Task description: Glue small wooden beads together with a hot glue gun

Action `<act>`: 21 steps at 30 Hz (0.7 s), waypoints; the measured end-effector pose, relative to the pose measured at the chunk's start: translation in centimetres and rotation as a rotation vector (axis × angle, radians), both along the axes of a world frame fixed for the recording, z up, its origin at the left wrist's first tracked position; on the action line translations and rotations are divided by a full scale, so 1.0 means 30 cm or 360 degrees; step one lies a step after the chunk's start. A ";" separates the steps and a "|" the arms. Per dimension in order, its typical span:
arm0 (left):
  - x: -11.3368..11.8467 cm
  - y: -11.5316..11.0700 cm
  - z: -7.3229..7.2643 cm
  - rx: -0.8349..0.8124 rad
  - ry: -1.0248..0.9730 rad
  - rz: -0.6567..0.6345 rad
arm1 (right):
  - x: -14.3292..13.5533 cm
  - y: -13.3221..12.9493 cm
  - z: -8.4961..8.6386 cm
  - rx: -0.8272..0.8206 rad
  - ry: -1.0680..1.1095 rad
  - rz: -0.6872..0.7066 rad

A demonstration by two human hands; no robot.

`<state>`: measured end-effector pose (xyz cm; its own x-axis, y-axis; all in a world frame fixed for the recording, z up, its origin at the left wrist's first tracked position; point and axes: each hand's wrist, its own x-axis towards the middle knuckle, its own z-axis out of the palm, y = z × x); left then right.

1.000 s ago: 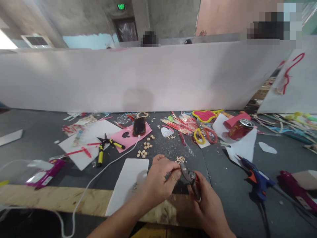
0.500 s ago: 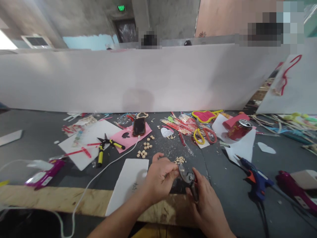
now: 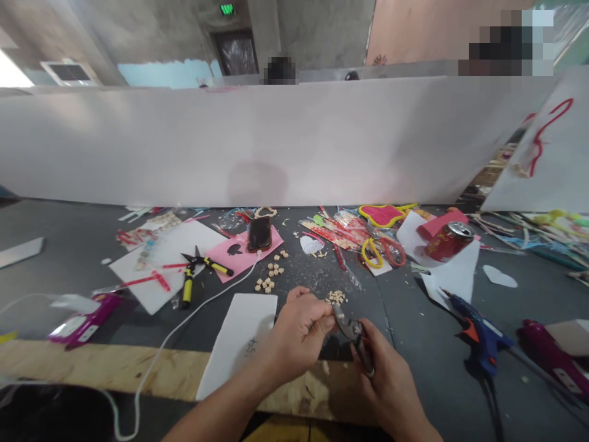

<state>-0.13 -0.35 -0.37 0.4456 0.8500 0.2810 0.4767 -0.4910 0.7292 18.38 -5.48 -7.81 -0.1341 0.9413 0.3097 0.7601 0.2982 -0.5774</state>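
My right hand (image 3: 384,371) is closed around the handles of a pair of pruning shears (image 3: 354,330), whose curved metal jaws point up and left. Right at the jaws, my left hand (image 3: 304,331) pinches thumb against forefinger on something too small to make out. A tiny pale bit shows between the blades. Just beyond the shears lies a small heap of cut pale pieces (image 3: 337,298). Left of it, several little pale wooden clusters (image 3: 271,273) rest on the dark tabletop. A white board with handwriting (image 3: 237,344) lies under and beside my left forearm.
Yellow-handled pliers (image 3: 193,276) and a phone (image 3: 259,234) on pink card lie left. Scissors (image 3: 372,253), a red can (image 3: 448,241) and a blue glue gun (image 3: 481,334) are right. A white cable (image 3: 184,319) crosses the table. A tall white panel (image 3: 207,141) stands behind.
The shears have tilted slightly in my right hand, and their handles sit closer in the palm. My left hand keeps its pinch near the jaws. The view has shifted a little.
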 end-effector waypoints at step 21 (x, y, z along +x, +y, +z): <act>0.001 0.009 -0.010 0.0094 0.0112 0.0155 | -0.016 0.005 -0.008 -0.0015 -0.0146 -0.0025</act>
<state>-0.11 -0.07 -0.66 0.3821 0.8731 0.3029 0.5732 -0.4810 0.6635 17.90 -5.33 -8.05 -0.1466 0.9465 0.2876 0.8146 0.2805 -0.5078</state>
